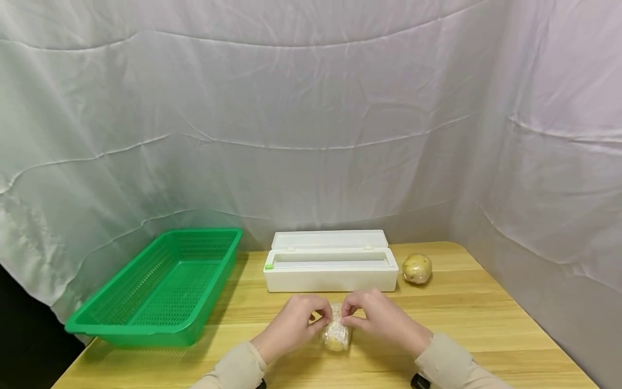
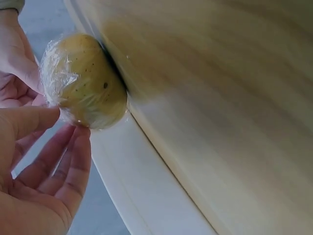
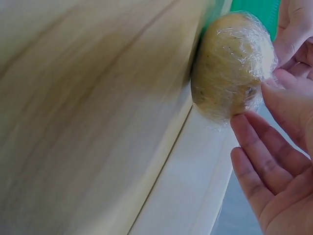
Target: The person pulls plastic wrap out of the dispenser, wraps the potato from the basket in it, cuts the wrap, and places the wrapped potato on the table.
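A potato (image 1: 336, 339) wrapped in clear cling film (image 1: 335, 324) sits on the wooden table between both hands. My left hand (image 1: 297, 322) pinches the film at its left side with thumb and fingertips. From the right, my right hand (image 1: 381, 320) pinches the film in the same way. Up close in the left wrist view, the potato (image 2: 93, 85) has yellow skin with dark specks, and the film is crinkled toward the hands. The right wrist view shows the potato (image 3: 225, 73) with wrinkled film over it and fingertips right at its edge.
Behind the hands stands a white cling film box (image 1: 332, 281) with its lid raised. A second film-wrapped potato (image 1: 417, 269) lies to the right of the box. At the left is a green plastic basket (image 1: 194, 324). Grey-white cloth hangs behind the table (image 1: 486, 324).
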Tool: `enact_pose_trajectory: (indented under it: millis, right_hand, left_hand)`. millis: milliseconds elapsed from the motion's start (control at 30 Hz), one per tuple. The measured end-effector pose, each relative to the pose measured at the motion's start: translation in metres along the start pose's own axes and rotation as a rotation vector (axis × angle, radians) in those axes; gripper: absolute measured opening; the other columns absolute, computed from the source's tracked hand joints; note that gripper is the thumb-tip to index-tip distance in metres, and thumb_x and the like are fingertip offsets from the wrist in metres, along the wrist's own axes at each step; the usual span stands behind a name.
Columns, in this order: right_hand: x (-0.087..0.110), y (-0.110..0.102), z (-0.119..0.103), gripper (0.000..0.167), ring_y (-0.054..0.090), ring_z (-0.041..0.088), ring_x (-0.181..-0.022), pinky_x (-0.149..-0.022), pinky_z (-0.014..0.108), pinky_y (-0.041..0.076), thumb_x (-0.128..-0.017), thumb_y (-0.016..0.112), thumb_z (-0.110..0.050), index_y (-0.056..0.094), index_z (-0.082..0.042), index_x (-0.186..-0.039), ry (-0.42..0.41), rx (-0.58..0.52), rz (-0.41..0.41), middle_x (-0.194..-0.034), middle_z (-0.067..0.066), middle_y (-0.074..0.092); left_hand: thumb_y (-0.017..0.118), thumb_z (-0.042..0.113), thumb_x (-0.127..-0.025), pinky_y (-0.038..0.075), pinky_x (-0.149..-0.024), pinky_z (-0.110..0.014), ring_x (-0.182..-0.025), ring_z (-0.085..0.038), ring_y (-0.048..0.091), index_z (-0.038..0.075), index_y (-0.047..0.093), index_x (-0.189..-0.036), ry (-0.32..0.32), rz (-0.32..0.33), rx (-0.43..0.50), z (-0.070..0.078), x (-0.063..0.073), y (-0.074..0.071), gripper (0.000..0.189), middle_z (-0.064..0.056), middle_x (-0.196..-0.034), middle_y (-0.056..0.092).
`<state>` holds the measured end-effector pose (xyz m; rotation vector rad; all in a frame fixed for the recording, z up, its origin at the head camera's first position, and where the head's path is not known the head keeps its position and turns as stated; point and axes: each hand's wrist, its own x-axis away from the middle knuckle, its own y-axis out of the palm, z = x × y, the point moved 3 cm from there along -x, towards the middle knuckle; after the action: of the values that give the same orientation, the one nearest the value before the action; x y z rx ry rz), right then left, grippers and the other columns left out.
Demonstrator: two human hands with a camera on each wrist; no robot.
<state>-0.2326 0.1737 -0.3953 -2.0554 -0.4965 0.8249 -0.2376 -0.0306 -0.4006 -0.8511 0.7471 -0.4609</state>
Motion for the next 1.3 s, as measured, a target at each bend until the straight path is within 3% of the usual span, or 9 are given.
enact_pose_trajectory:
  millis: [167, 333, 567, 667, 767, 967, 1100, 1200, 1300]
  right_hand:
    - [0.004, 0.0, -0.003, 0.009, 0.072, 0.004, -0.095, -0.087, 0.033, 0.064, -0.101, 0.077, -0.029, 0.078, -0.02, -0.098, -0.027, 0.046, -0.007, -0.099, -0.01, 0.079]
    - [0.007, 0.001, -0.005, 0.023, 0.073, 0.009, -0.1, -0.091, 0.032, 0.063, -0.09, 0.085, -0.041, 0.076, -0.02, -0.095, -0.042, 0.086, -0.023, -0.104, -0.009, 0.075]
    - [0.005, 0.002, -0.003, 0.021, 0.074, 0.014, -0.102, -0.09, 0.028, 0.063, -0.083, 0.089, -0.031, 0.072, -0.019, -0.083, -0.047, 0.071, -0.021, -0.104, -0.005, 0.076]
    - [0.008, 0.003, -0.004, 0.025, 0.073, 0.013, -0.104, -0.092, 0.028, 0.062, -0.084, 0.089, -0.037, 0.073, -0.019, -0.088, -0.046, 0.073, -0.032, -0.108, -0.006, 0.074]
    - [0.012, 0.006, -0.007, 0.039, 0.069, 0.011, -0.105, -0.094, 0.029, 0.061, -0.081, 0.092, -0.045, 0.068, -0.02, -0.099, -0.04, 0.078, -0.057, -0.113, -0.009, 0.067]
    - [0.014, 0.009, -0.01, 0.05, 0.062, 0.01, -0.103, -0.091, 0.026, 0.059, -0.08, 0.095, -0.031, 0.056, -0.019, -0.108, -0.019, 0.093, -0.048, -0.112, -0.01, 0.057]
    - [0.011, 0.007, -0.004, 0.045, 0.066, 0.013, -0.112, -0.1, 0.033, 0.06, -0.084, 0.092, -0.032, 0.061, -0.018, -0.113, 0.031, 0.034, -0.069, -0.114, -0.011, 0.063]
    - [0.01, 0.002, 0.002, 0.044, 0.069, 0.018, -0.118, -0.103, 0.04, 0.06, -0.089, 0.086, -0.04, 0.065, -0.017, -0.12, 0.101, -0.083, -0.12, -0.12, -0.008, 0.069]
    - [0.011, -0.002, 0.009, 0.042, 0.071, 0.019, -0.117, -0.101, 0.04, 0.061, -0.097, 0.079, -0.042, 0.068, -0.015, -0.126, 0.15, -0.214, -0.16, -0.124, -0.003, 0.073]
  left_hand:
    - [0.079, 0.004, -0.095, 0.06, -0.09, -0.019, -0.1, -0.002, 0.074, 0.014, 0.082, -0.1, 0.066, -0.063, -0.053, -0.001, 0.003, -0.004, 0.012, 0.004, -0.106, 0.083]
    - [0.086, 0.013, -0.091, 0.058, -0.101, -0.022, -0.111, -0.007, 0.074, 0.015, 0.08, -0.107, 0.112, -0.136, -0.092, -0.004, 0.006, -0.007, 0.017, 0.003, -0.114, 0.08]
    - [0.088, 0.018, -0.089, 0.058, -0.097, -0.018, -0.109, -0.009, 0.076, 0.015, 0.082, -0.103, 0.098, -0.137, -0.102, -0.006, 0.004, -0.008, 0.016, 0.003, -0.109, 0.081]
    - [0.089, 0.017, -0.089, 0.058, -0.098, -0.019, -0.11, -0.01, 0.076, 0.014, 0.082, -0.103, 0.103, -0.137, -0.114, -0.006, 0.006, -0.008, 0.016, 0.002, -0.11, 0.081]
    - [0.09, 0.015, -0.088, 0.058, -0.095, -0.019, -0.107, -0.009, 0.075, 0.012, 0.08, -0.108, 0.128, -0.142, -0.123, -0.007, 0.008, -0.008, 0.023, 0.0, -0.114, 0.08]
    - [0.089, 0.005, -0.086, 0.059, -0.091, -0.017, -0.108, -0.011, 0.071, 0.009, 0.07, -0.119, 0.163, -0.153, -0.095, -0.008, 0.009, -0.007, 0.039, -0.003, -0.12, 0.075]
    - [0.087, 0.001, -0.087, 0.059, -0.089, -0.016, -0.114, -0.012, 0.07, 0.009, 0.068, -0.12, 0.069, -0.177, 0.036, -0.013, 0.006, -0.005, 0.039, -0.002, -0.12, 0.074]
    - [0.087, 0.005, -0.089, 0.059, -0.089, -0.017, -0.115, -0.009, 0.07, 0.013, 0.071, -0.122, -0.046, -0.213, 0.178, -0.02, 0.004, -0.006, 0.037, 0.001, -0.122, 0.075]
    - [0.084, 0.012, -0.093, 0.059, -0.089, -0.019, -0.114, -0.007, 0.07, 0.016, 0.073, -0.125, -0.132, -0.248, 0.318, -0.026, 0.004, -0.008, 0.034, 0.002, -0.125, 0.076]
